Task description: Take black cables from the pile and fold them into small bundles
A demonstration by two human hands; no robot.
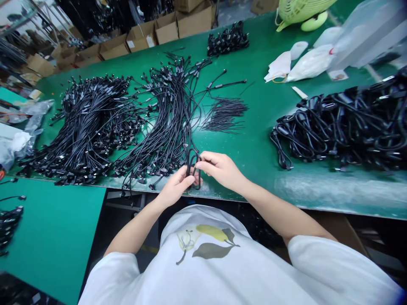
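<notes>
My left hand (176, 186) and my right hand (220, 170) meet just above the front edge of the green work mat (254, 161). Between them they pinch a looped black cable (192, 166), its strands bent into a narrow bundle. The loop's lower end hangs near the mat's edge. Beside my left hand, a large fan of thin black cables with small connectors (168, 123) spreads across the mat. Part of the held cable is hidden by my fingers, and I cannot tell where it ends.
A dense pile of black cables (89, 127) lies left, and a thicker coiled heap (343, 127) lies right. Thin wire ends (224, 114) and a small black bundle (227, 39) sit farther back. White plastic bags (311, 62) lie back right. Cardboard boxes (168, 26) stand behind the table.
</notes>
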